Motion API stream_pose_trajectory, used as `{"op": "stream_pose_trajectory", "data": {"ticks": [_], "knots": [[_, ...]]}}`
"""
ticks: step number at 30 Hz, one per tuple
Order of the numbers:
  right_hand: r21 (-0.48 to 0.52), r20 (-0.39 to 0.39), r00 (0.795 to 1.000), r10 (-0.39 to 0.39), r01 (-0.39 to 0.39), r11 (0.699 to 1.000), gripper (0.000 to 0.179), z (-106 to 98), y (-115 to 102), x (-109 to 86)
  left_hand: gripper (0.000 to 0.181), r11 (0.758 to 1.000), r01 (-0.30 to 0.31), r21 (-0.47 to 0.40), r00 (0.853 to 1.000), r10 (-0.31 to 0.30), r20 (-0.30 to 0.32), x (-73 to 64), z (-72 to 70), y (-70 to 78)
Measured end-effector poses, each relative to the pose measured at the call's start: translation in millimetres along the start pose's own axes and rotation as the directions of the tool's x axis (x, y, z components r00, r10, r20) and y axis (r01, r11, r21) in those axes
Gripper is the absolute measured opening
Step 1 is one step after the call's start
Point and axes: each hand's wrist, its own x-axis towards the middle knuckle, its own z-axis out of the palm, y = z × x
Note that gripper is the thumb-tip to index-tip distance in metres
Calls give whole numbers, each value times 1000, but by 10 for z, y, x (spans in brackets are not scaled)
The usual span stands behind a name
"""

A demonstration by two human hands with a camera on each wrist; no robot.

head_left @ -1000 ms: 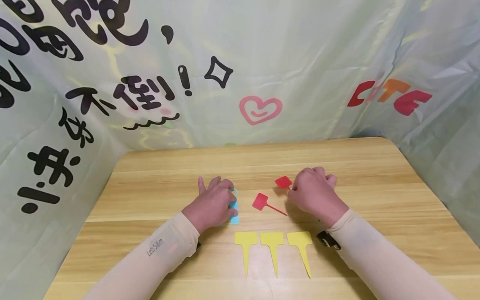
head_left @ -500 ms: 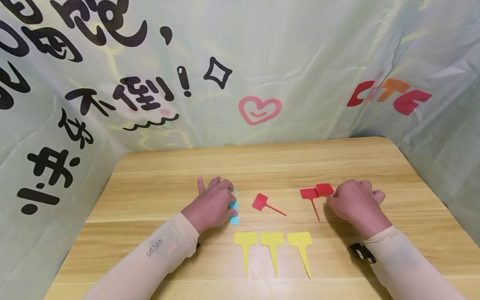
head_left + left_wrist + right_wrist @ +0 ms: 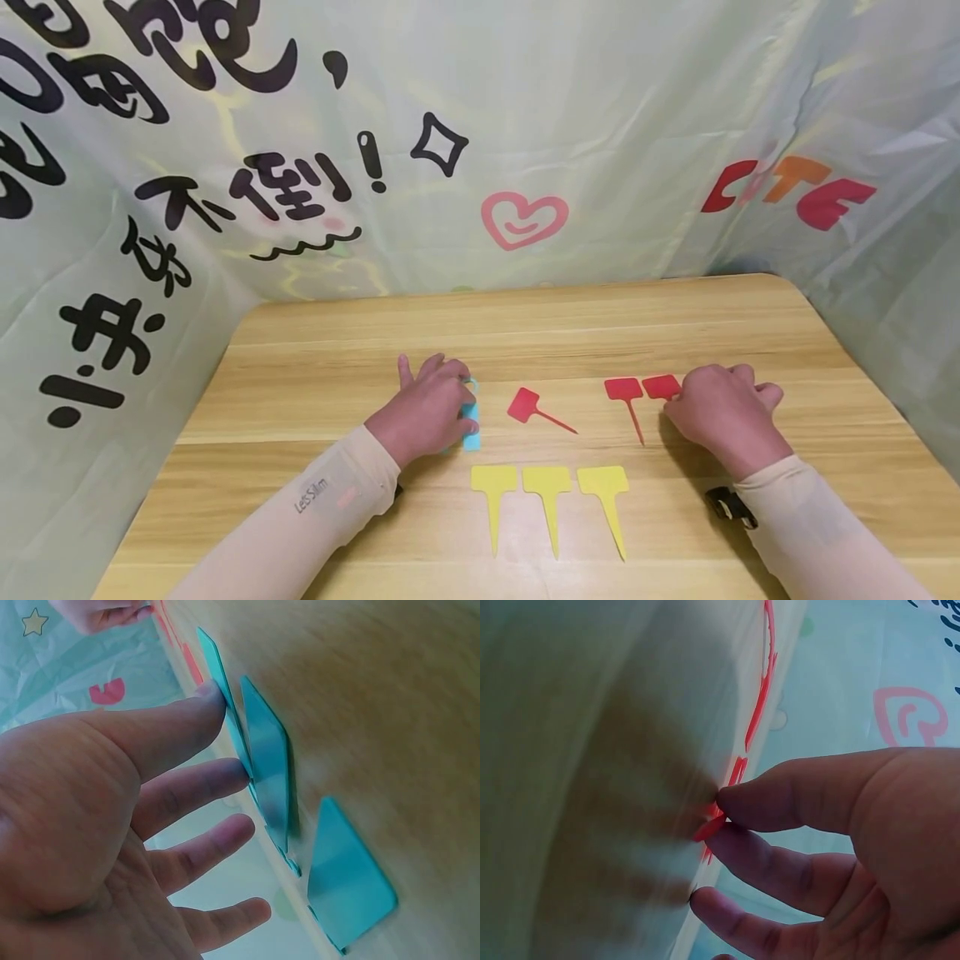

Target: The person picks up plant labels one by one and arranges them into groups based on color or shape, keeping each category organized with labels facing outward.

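Note:
In the head view my right hand (image 3: 723, 417) pinches a red T-shaped plant label (image 3: 660, 387) between thumb and index finger, its stem hidden under the hand. A second red plant label (image 3: 624, 389) lies just left of it, stem toward me. Further left, another red plant label (image 3: 522, 406) lies slanted. My left hand (image 3: 427, 408) touches a blue plant label (image 3: 470, 412) with thumb and index finger. The left wrist view has its fingers fairly straight, with two more blue plant labels nearby, a middle one (image 3: 268, 761) and a nearer one (image 3: 349, 885).
Three yellow plant labels (image 3: 493, 479) lie in a row toward the front of the wooden table (image 3: 315, 333), points toward me. A pale printed cloth (image 3: 615, 125) hangs behind the table and along both sides.
My right hand has moved right with the red plant label, then slightly down, uncovering the second red one. Their heads overlapped half a second ago and now lie side by side. My left hand stays put.

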Motion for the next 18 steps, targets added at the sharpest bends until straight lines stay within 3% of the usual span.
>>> {"op": "stream_pose_trajectory", "data": {"ticks": [10,14,18], "knots": [[-9,-5,1000,-17,17,1000,32,-6,-31,-14,12,1000,1,-3,1000,-1,-5,16,5,3],[-3,-53,995,-85,85,996,36,-26,-153,-75,12,1000,0,-7,1000,-1,-7,15,5,7],[25,-82,973,-214,217,976,32,-27,-427,-157,12,1000,2,-4,1000,-2,-6,16,14,3]]}}
